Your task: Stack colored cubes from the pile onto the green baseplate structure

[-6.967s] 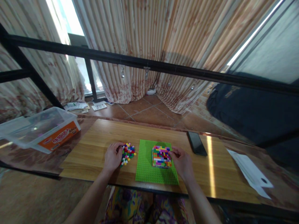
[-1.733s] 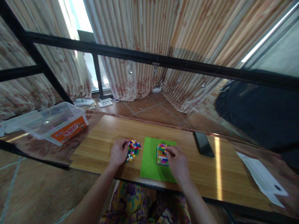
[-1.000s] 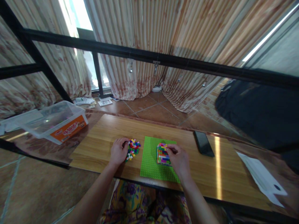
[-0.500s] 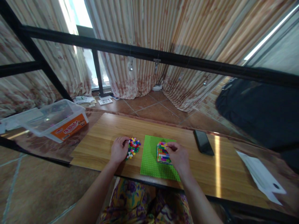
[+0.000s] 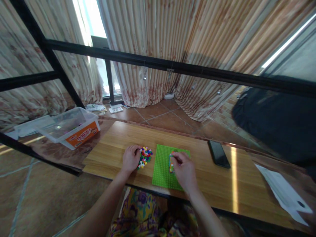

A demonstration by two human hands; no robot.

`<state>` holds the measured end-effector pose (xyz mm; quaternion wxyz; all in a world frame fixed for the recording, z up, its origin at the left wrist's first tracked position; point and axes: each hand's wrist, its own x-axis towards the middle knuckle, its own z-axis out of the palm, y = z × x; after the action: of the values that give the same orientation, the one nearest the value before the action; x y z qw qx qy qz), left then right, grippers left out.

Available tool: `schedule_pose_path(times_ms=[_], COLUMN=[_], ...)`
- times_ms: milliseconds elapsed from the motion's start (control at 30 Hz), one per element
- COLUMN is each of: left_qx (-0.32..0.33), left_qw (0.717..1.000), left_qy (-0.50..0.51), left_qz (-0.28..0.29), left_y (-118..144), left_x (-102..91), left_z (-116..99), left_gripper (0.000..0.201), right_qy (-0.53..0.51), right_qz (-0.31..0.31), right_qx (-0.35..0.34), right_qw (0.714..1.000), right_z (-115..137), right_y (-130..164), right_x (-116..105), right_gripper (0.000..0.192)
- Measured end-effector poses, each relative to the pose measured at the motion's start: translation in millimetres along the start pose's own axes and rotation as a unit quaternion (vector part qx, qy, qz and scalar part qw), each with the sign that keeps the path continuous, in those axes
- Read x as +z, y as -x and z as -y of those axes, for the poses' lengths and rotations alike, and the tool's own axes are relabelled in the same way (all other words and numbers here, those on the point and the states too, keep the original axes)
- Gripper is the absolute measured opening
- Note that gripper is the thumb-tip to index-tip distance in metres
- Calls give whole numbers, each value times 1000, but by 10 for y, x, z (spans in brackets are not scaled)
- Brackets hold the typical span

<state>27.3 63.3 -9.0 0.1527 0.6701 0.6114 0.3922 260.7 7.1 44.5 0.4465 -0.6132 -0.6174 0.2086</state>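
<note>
A green studded baseplate (image 5: pixel 161 164) lies on the wooden table. On it stands a small block of stacked, many-coloured toy bricks (image 5: pixel 171 164), mostly covered by my right hand (image 5: pixel 184 169). That hand's thumb and fingers are pinched together at the block's upper left part; any brick between the fingertips is too small to make out. To the left of the plate is a loose pile of tiny coloured bricks (image 5: pixel 146 157). My left hand (image 5: pixel 131 159) rests at the pile's left edge, fingers curled in, and what they hold, if anything, is hidden.
A black phone (image 5: pixel 219 154) lies right of the plate on the table (image 5: pixel 118 138). White paper (image 5: pixel 281 189) lies at the far right. At left stands a clear plastic box (image 5: pixel 81 130) with an orange label. A black metal bar (image 5: pixel 148 62) crosses beyond the table, before striped curtains.
My right hand has shifted left over the brick block and now hides more of it. My left hand stays by the pile. The whole view has shifted slightly.
</note>
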Motion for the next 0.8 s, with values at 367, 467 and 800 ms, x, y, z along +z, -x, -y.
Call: schedule_pose_path(times_ms=[367,467,800], left_qx=[5,4,3], left_qw=[1000,1000,1000], left_qy=[-2,-1,1], left_qz=[7,6,6], left_y=[-2,-3,-4], left_x=[-9,-12,-20], left_z=[-14,-19,-31], left_gripper=[23,22,22], right_qy=[150,190,255], right_qz=[173,182,213], right_qx=[-85,-96,-117], right_qw=[970,960,936], right_z=[182,138,123], right_y=[-74,-153,-197], right_x=[674,781,827], right_gripper=[29,29,26])
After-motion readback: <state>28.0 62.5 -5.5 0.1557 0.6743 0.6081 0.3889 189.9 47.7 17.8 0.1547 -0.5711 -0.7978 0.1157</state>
